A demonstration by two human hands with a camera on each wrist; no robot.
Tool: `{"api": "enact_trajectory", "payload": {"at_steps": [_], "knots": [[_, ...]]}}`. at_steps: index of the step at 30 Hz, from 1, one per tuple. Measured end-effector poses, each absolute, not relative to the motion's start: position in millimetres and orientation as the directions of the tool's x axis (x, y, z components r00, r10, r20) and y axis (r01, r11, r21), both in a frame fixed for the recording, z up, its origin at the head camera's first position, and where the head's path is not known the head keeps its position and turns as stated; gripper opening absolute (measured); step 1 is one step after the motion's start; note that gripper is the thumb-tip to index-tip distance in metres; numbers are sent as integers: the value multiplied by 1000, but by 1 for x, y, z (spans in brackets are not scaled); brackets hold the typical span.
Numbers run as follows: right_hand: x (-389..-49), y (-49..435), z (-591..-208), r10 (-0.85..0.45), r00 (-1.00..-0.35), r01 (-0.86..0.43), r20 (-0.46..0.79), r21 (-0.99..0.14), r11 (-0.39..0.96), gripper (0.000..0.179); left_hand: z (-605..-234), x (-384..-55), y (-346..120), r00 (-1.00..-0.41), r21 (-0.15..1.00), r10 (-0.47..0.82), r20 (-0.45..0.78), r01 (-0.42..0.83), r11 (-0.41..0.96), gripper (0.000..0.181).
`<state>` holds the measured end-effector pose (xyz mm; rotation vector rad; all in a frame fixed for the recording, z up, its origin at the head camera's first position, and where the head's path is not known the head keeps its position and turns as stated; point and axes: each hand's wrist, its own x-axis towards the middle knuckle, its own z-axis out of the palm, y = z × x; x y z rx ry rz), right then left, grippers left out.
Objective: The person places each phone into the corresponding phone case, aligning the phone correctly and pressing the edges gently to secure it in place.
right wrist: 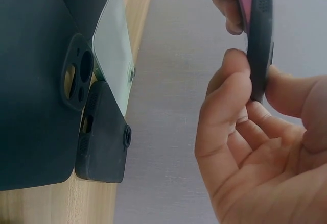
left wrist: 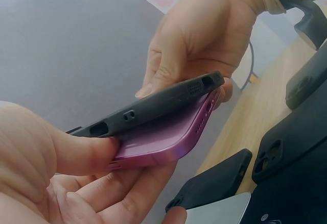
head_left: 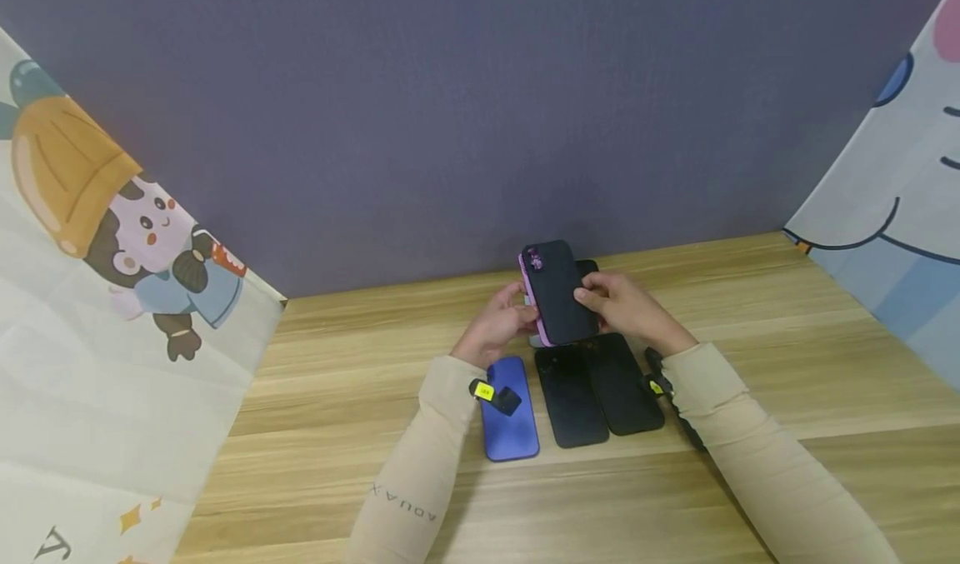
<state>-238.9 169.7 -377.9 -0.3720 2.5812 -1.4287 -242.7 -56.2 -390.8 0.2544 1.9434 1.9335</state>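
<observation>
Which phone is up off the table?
The pinkish-purple phone, gripped by the left hand, under a black case that the right hand pinches. The blue phone and pale green phone lie on the table.

ok so the held case [head_left: 557,297] tilts over the held phone [left wrist: 158,142], left hand [head_left: 498,322] at its 8 o'clock, right hand [head_left: 630,304] at 3. Same clock for the rest: first table case [head_left: 572,410] at 6 and second table case [head_left: 624,389] at 5, side by side on the table [head_left: 337,414]. Loose phone [head_left: 512,441] is at 7, left wrist camera [head_left: 507,401] hanging over it toward its 12 o'clock end. Behind the held pair, head view, there's a half-hidden phone [right wrist: 115,55], with another case [head_left: 587,266] just beside it around 3. Wall [head_left: 450,114] at 12, left side panel [head_left: 67,364] at 9, right side panel [head_left: 847,164] about 2.
</observation>
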Motion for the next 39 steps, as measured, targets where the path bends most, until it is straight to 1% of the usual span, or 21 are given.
{"api": "enact_trajectory", "payload": {"at_steps": [13, 21, 28, 39], "knots": [[-240, 170, -380, -326, -945, -174, -9, -830, 530, 23, -392, -243, -56, -899, 990, 415, -137, -133, 38, 28], [-239, 171, -381, -349, -937, -208, 12, -820, 533, 21, -392, -245, -56, -893, 990, 428, -143, -131, 58, 24], [-240, 170, -384, -378, -925, -239, 24, -811, 534, 21, -392, -246, -57, -894, 985, 413, -174, -156, 78, 18], [-238, 168, -385, -367, -929, -250, 35, -791, 558, 22, -392, -247, -56, -896, 982, 402, -188, -176, 68, 15]]}}
